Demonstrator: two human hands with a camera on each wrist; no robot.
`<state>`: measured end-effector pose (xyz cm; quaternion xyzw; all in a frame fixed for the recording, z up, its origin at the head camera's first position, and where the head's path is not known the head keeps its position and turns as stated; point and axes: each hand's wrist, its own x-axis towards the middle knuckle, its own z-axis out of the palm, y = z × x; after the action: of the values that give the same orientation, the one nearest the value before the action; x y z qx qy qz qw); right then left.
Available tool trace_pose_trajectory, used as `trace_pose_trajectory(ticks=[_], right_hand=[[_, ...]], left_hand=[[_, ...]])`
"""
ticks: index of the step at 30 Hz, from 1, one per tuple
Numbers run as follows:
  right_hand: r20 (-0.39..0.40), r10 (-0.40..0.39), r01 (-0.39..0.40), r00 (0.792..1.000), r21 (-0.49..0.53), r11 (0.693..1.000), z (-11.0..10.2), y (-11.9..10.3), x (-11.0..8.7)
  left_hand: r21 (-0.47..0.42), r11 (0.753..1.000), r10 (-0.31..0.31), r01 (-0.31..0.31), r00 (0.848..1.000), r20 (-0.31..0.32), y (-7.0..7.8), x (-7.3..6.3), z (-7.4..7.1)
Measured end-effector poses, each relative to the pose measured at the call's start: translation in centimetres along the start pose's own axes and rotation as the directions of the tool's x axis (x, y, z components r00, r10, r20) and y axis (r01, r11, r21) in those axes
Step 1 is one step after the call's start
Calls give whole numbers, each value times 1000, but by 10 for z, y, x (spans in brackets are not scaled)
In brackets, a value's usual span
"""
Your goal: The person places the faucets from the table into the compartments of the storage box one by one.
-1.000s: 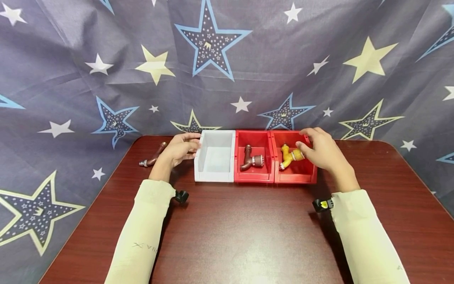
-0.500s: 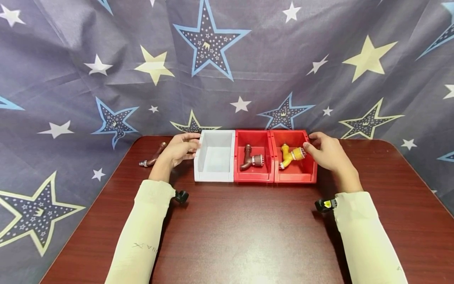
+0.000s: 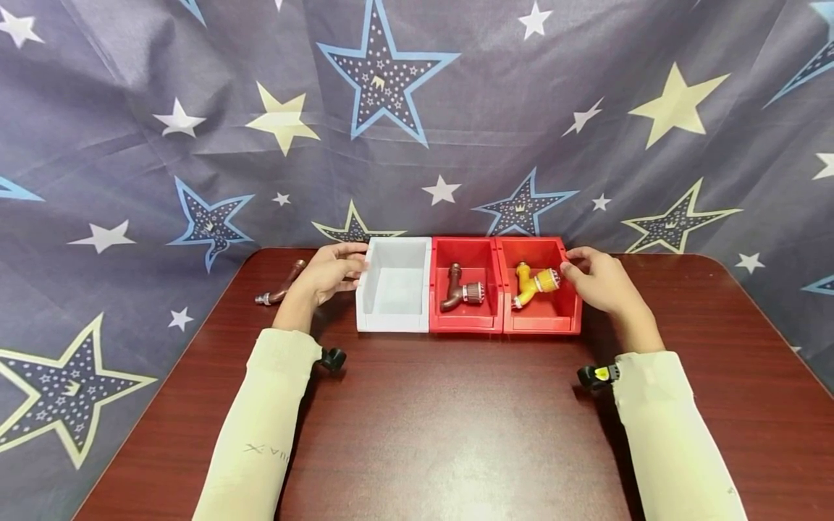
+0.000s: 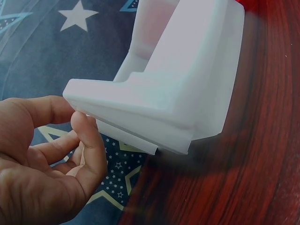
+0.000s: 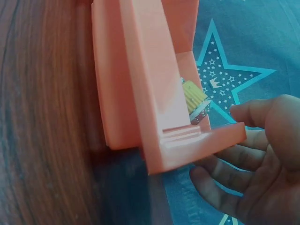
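Note:
Three bins stand side by side at the back of the table. My left hand (image 3: 331,275) touches the outer side of the white bin (image 3: 394,323) near its back corner, fingertips under the rim in the left wrist view. My right hand (image 3: 602,282) is at the outer side of the right red bin (image 3: 541,325), its fingers along the wall. In that bin lies a yellow water tap (image 3: 536,284) with a ribbed knob. The middle red bin (image 3: 465,323) holds a brown water tap (image 3: 461,289). No item shows inside the white bin.
A brown tap-like pipe piece (image 3: 281,284) with a metal end lies on the table (image 3: 449,427), left of my left hand. Directly behind the bins hangs a star-patterned curtain (image 3: 495,108).
My right hand has drawn back from above the right red bin to its outer side, uncovering the yellow tap's knob. The left hand and the bins have stayed in place.

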<state>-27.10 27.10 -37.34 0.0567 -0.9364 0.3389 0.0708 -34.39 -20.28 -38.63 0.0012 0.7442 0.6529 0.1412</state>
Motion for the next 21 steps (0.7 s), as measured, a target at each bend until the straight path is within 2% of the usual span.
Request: trace_pose_trajectory(ticks=[4, 8, 12, 16, 21], right_hand=[[8, 50, -51, 999, 72, 996, 1, 0, 0], [26, 96, -99, 995, 181, 979, 2, 3, 0], [71, 133, -149, 989, 326, 933, 1, 8, 0], [135, 160, -202, 978, 424, 883, -1, 11, -1], [177, 155, -221, 972, 462, 859, -1, 13, -1]], left_hand=[[3, 1000, 6, -6, 1000, 6, -1, 0, -1], [-2, 1000, 6, -6, 1000, 6, -1, 1, 0], [-2, 1000, 10, -10, 1000, 7, -1, 1, 1], [8, 1000, 10, -10, 1000, 15, 0, 0, 1], [96, 995, 13, -16, 1000, 29, 1, -1, -5]])
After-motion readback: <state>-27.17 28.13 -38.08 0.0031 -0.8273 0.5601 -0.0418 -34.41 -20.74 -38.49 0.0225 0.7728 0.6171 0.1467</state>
